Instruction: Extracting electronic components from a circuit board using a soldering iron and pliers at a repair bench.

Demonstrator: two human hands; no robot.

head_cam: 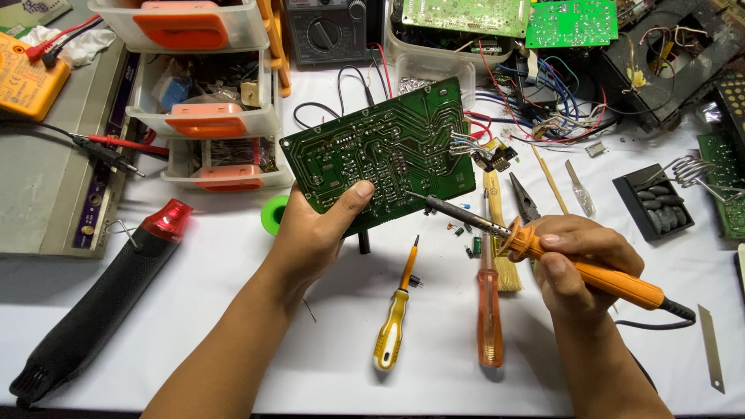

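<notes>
Soldering iron [543, 247] points up-left onto circuit board [380, 155].

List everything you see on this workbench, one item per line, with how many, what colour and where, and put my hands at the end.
circuit board: one, green, held up at centre
soldering iron: one, orange handle, tip at the board's lower right
screwdrivers: two, yellow and orange, on the white table below the board
heat gun: one, black with red nozzle, lower left
drawer unit: one, clear with orange handles, upper left
multimeter: one, orange, far left
pliers: one, dark, right of the board
brush: one, tan bristles, behind the orange screwdriver
tape roll: one, green, behind the left wrist
left hand: grips the board's lower edge
right hand: holds the soldering iron
</notes>
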